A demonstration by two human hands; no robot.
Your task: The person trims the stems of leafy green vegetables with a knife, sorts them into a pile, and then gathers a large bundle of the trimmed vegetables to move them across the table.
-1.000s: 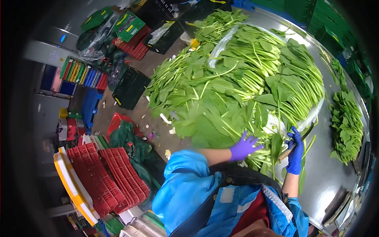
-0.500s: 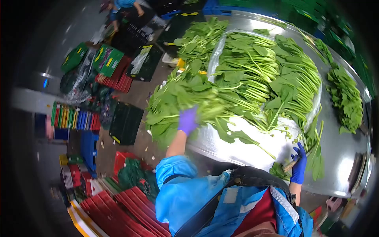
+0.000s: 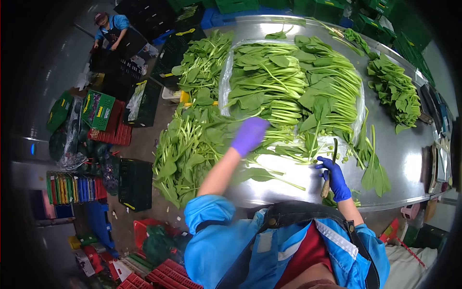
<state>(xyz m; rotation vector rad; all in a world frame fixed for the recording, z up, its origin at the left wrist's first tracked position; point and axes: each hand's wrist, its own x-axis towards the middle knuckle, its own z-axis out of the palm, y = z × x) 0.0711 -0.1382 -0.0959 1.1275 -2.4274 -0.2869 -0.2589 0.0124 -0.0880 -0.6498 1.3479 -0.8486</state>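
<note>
Broadly, a curved stainless steel table [image 3: 409,164] fills the right of the view. It stands in a packing room with a brown floor, black plastic crates [image 3: 137,185], red ones [image 3: 113,132] and green ones [image 3: 240,6]. Far beyond the left hand, another person in a blue top [image 3: 113,29] bends over the crates.

The left hand in a purple glove [image 3: 249,135] lies over the near edge of a large heap of long-stemmed leafy greens [image 3: 288,77], which sits on a clear plastic sheet [image 3: 358,120]. A loose sheaf of the same greens [image 3: 185,149] hangs off the table edge just left of that hand. The glove is blurred and shows only its back, so whether its fingers grip any stems cannot be told.

The right hand in a blue glove [image 3: 335,179] is closed round the wooden handle of a knife [image 3: 326,188], its dark blade pointing away towards the heap. A few cut leaves [image 3: 373,173] lie just right of it, and a smaller pile of greens [image 3: 394,89] is well beyond.

The sheaf's lower end is lost against the floor, and the person's blue sleeve [image 3: 211,231] covers the table's near rim.

Half a second ago the left hand was further left, out over the table's edge in the sheaf. Since then it has come back towards the heap. The right hand has stayed on the knife.
</note>
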